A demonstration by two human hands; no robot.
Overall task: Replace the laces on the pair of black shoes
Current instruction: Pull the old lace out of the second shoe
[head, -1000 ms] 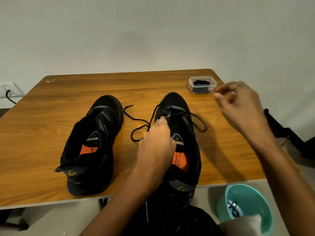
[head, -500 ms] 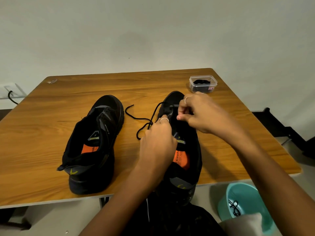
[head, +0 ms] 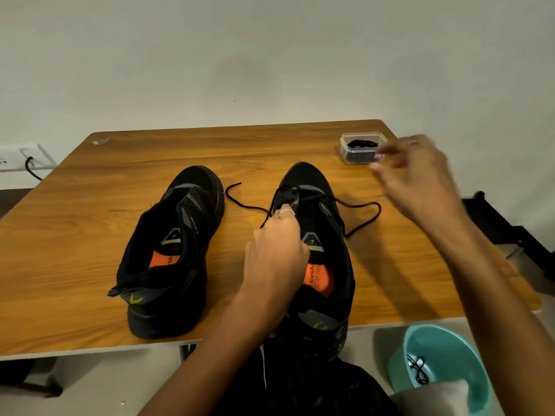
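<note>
Left grip (head: pixel 274 250): my fingers curl down onto the tongue and eyelet row of the right-hand shoe (head: pixel 318 250), pinning it to the table (head: pixel 75 250). Right grip (head: pixel 417 178): raised beside the shoe's toe and blurred by motion; fingers look drawn together as if pinching the new lace (head: pixel 363 216), but I cannot tell for certain whether the lace end is in them. That lace runs through the lowest eyelets only; one end lies loose on the table between the shoes, the other loops out toward my right hand. Left-hand shoe (head: pixel 174 250): no lace visible, tongue open, standing just beside its partner.

Risks, as I judge them: a hard tug on one side could draw the short free end back through its eyelet, or leave the two ends uneven; loosening my hold could let the shoe skid, as its heel overhangs the near table edge.

Containers: a clear plastic tub (head: pixel 362 148) at the far right corner holds a coiled black lace; a teal bowl (head: pixel 441 367) below the table edge holds tangled black laces, presumably the removed ones.
</note>
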